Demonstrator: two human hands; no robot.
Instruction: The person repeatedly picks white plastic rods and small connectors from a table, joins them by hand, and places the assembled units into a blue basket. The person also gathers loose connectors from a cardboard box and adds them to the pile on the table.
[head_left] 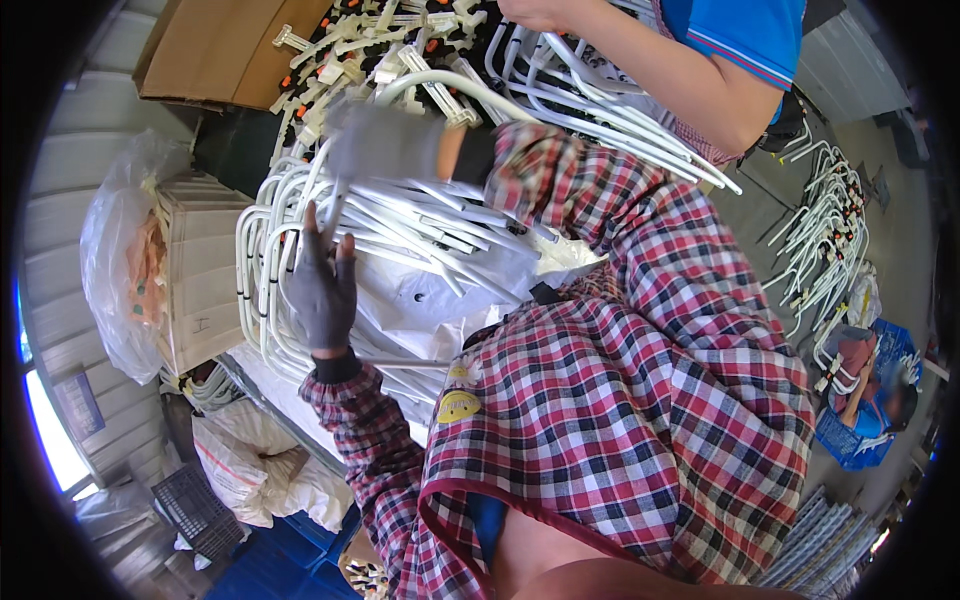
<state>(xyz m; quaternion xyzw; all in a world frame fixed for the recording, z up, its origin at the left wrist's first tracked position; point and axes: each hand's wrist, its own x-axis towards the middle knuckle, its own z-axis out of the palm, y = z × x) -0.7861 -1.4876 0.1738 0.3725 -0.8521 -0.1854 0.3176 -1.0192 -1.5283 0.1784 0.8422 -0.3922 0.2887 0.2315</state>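
My left hand [322, 295], in a dark grey glove, is over the left side of a pile of bent white tubes [262, 250]. Its fingers stretch out with gaps between them, and no tube shows inside it. Farther off, my right hand [385, 145] is in a grey glove, smeared by motion, so its fingers cannot be made out. Close by it curves a thicker white tube [455, 82]; whether the hand touches it is unclear. Beyond lies a heap of off-white plastic parts [400, 60] with orange and black pieces. White sheeting [400, 290] shows beneath the tubes.
A co-worker's arm [650, 70] reaches in at the far right over more white tubes [600, 110]. Cardboard boxes [215, 50] and a bagged carton [200, 270] stand left. More tubes [825, 220] lie on the right floor, near a person by a blue crate [850, 445].
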